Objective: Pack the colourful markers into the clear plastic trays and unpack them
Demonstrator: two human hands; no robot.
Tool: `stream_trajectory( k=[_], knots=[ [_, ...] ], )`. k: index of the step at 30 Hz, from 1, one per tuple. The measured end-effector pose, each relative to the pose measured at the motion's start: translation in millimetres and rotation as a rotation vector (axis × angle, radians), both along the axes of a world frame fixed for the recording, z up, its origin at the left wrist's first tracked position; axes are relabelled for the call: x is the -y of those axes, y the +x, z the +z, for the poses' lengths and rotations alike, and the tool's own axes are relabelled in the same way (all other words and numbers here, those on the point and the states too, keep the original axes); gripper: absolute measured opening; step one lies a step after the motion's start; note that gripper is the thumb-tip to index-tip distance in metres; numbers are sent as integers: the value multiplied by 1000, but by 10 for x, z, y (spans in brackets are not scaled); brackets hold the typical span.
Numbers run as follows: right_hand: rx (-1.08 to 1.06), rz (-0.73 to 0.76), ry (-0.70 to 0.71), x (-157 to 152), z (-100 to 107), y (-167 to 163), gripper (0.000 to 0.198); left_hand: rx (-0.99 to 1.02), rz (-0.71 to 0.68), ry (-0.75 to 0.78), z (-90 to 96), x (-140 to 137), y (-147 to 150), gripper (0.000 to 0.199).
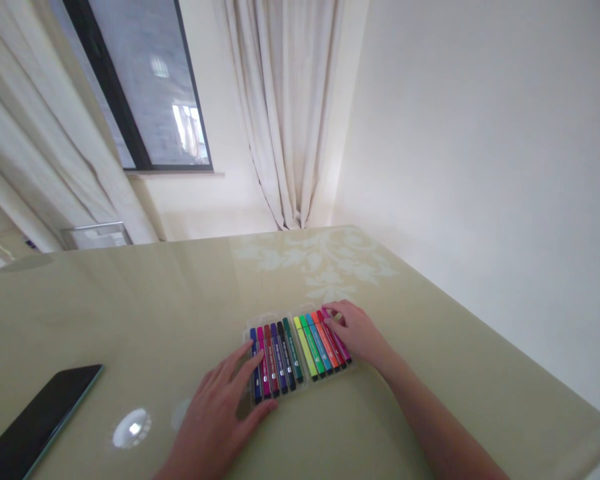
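An open clear plastic case [301, 385] lies flat on the table, with a row of coloured markers in each half. Dark blue, pink, brown, purple, black and green markers [281, 360] fill the left half. Brighter yellow, green, blue, orange and red markers [323, 343] lie in the right half. My left hand [220, 407] rests at the case's left edge, fingers spread, fingertips over the blue and pink markers and thumb near its lower edge. With thumb and index finger bent together, my right hand [355, 330] pinches the upper end of the magenta marker [341, 345] at the far right.
A dark phone [40, 420] lies on the glossy greenish table [155, 313] at the left. Light reflects off the tabletop beside my left hand. Behind the table are a window [155, 80], pale curtains [285, 100] and a white wall [480, 133] along the right.
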State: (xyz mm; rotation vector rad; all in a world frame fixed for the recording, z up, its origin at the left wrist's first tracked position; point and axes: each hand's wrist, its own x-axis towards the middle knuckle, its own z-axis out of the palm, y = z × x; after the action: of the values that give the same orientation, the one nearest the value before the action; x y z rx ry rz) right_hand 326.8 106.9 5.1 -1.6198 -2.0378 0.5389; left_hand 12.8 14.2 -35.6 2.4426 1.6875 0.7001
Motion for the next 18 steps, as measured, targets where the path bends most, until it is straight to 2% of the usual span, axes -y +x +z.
stream_trajectory(
  k=[3, 10, 18],
  knots=[
    [25, 30, -1, -11, 12, -16, 29, -6, -2, -32, -8, -7, -31, 60],
    [-14, 18, -20, -47, 4, 6, 14, -17, -10, -24, 7, -7, -37, 58],
    [-25, 38, -15, -16, 12, -15, 19, -4, -11, -10, -6, 3, -5, 58]
  ],
)
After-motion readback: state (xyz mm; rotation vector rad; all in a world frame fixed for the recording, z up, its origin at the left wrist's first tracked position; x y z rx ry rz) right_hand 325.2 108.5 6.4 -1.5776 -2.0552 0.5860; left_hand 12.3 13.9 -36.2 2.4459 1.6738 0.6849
